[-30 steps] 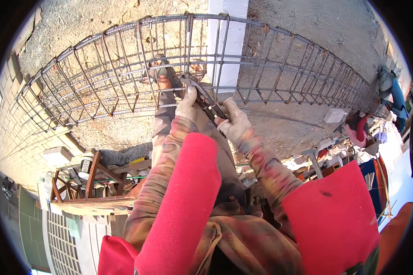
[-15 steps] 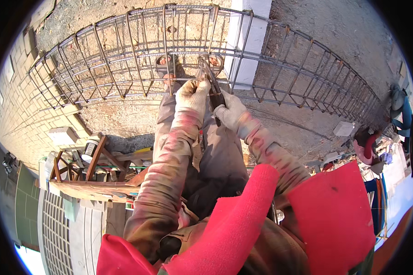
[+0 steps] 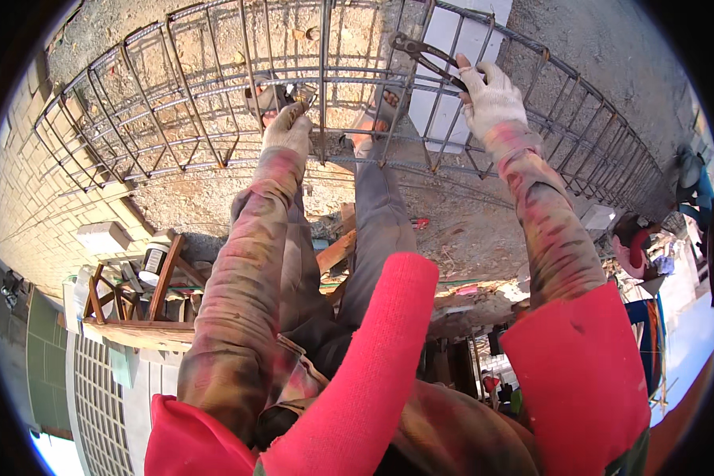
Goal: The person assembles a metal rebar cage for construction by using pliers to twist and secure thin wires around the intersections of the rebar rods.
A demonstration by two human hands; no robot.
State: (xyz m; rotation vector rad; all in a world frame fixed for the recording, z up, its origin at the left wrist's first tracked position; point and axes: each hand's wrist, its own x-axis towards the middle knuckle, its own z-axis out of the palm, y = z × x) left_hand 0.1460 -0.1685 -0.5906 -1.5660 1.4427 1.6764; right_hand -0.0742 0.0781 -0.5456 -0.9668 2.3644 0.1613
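Note:
A long cage of steel rebar, made of lengthwise bars and square hoops, crosses in front of me. In my right hand, gloved in white, is a pair of dark pincers. Their handles are spread, and the jaws point left over the cage. My left hand, also gloved, is closed at the near side of the cage. From its fingers stick out what look like thin tie wires; the grip hides the rest of them.
Beneath the cage lies a white block. My sandalled feet stand on the gravel by the cage. To the left are a brick-paved strip, a pale block, a bucket and a wooden frame. A person is at the far right.
My hands have parted: the right one swung up and right with the pincers, the left one moved left and slightly up. My legs and view have shifted too.

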